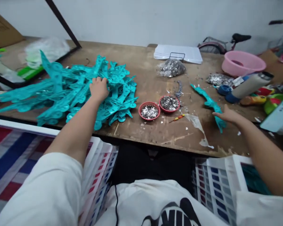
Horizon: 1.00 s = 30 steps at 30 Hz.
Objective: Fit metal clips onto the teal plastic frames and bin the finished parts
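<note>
A large heap of flat teal plastic pieces covers the left of the table. My left hand rests on the heap with its fingers curled over a teal piece; the fingertips are partly hidden among the pieces. Far to the right, my right hand pinches the near end of a single long teal plastic piece, which slants across the tabletop. Between the hands stand two small red baskets, one and another, filled with small shiny metal parts. A red-and-yellow-handled screwdriver lies beside them.
On the table are a bag of metal parts, white papers, a pink basin, a flask and a phone. White plastic crates, one and another, flank my legs.
</note>
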Available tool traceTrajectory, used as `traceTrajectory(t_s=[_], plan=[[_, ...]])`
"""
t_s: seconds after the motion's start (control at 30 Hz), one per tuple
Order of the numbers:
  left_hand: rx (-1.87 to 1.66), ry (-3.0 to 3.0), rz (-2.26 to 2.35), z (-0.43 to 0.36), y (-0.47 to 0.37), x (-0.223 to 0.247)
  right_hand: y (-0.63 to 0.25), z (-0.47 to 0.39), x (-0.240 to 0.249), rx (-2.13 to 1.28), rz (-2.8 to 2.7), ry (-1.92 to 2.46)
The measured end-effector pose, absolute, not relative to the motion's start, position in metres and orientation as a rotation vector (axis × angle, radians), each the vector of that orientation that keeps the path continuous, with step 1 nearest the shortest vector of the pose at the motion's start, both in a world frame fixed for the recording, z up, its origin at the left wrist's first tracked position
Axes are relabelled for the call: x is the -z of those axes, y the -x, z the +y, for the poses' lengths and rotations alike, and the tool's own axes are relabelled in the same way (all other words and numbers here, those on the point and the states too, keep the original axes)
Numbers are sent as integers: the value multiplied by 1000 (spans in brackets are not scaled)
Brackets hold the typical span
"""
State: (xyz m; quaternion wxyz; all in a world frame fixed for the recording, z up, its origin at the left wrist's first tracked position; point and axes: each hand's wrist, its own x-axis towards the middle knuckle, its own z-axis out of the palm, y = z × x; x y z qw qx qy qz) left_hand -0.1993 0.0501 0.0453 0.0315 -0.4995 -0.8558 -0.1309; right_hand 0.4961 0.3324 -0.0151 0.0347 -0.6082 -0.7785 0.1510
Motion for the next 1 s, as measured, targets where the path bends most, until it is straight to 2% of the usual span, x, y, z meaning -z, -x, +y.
traceTrajectory(t_s=[0.1, 0.23, 0.4, 0.47, 0.53, 0.63, 0.73, 0.87, 1.0], plan=[[508, 1506, -2580, 53, 199, -58, -466, 318, -2, -467, -2384, 1855], [636, 1472, -2522, 56, 207, -87, -430, 281, -40, -700, -2460, 1504], [789, 1476, -2268, 66, 236, -128, -372, 227, -71, -1282, -2351, 1217], [960, 1551, -1957, 66, 213, -134, -338, 206, -80, -1597, -2179, 1081], [1012, 1737, -1604, 59, 155, -127, -300, 183, -90, -1848, -1972, 932], [703, 2111, -1289, 27, 31, -94, -255, 154, -103, -2005, -1749, 714], [487, 2341, -1078, -25, -62, -64, -248, 145, -105, -1878, -1674, 633], [367, 2404, -1168, -76, -78, -50, -297, 165, -86, -1757, -2109, 788], [116, 2450, -1546, -55, -68, -35, -330, 183, -45, -1889, -2677, 831]])
